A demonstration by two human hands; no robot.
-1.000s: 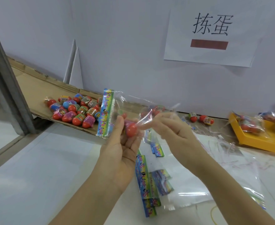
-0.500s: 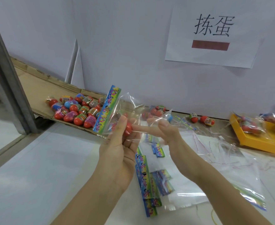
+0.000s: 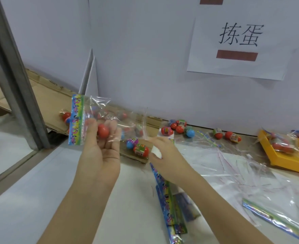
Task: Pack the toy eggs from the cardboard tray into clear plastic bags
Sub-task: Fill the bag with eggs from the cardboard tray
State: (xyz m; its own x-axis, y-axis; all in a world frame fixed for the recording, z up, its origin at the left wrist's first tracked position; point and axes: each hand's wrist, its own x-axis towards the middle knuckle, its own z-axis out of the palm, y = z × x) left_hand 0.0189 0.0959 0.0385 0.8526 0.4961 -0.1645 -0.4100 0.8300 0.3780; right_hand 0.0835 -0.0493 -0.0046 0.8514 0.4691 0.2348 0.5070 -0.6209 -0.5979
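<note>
Left hand grips the striped clear plastic bag; right hand, grip unclear, should pinch the adjacent red toy egg.

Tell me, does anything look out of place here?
Yes. Several toy eggs lie loose on the table by the wall, outside the cardboard tray, amid scattered clear plastic strips.
</note>
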